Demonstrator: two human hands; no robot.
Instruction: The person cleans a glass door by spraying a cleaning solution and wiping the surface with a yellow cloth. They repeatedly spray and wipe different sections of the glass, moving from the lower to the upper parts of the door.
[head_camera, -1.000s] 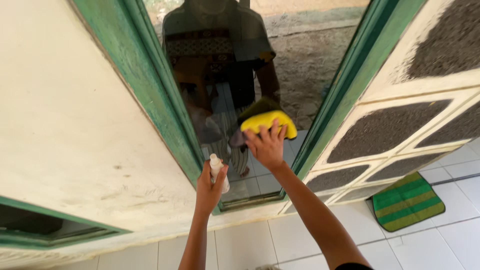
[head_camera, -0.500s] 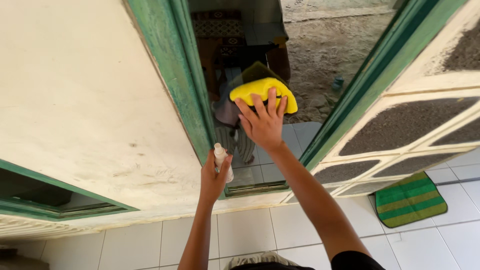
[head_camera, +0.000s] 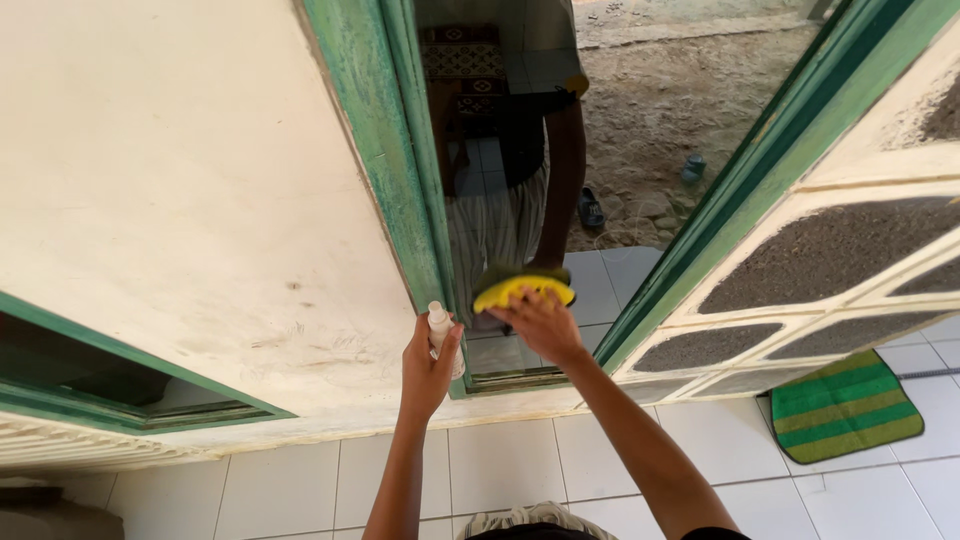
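My right hand (head_camera: 541, 322) presses a yellow sponge (head_camera: 522, 289) flat against the low part of a tall glass pane (head_camera: 560, 150) set in a green frame (head_camera: 372, 150). Close beside it, my left hand (head_camera: 428, 362) grips a small white spray bottle (head_camera: 440, 330), its nozzle pointing up near the frame's lower left corner. The glass shows a reflection of a person standing, of my arm, and of stony ground outside.
A cream wall (head_camera: 180, 200) spreads to the left, with a green-framed opening (head_camera: 90, 385) low down. Patterned vent blocks (head_camera: 820, 260) are on the right. A green striped mat (head_camera: 845, 408) lies on the white tiled floor (head_camera: 520, 470).
My right hand has slid the sponge down the glass toward the pane's lower edge. The view has tilted down and closer. My left hand keeps the bottle in much the same spot.
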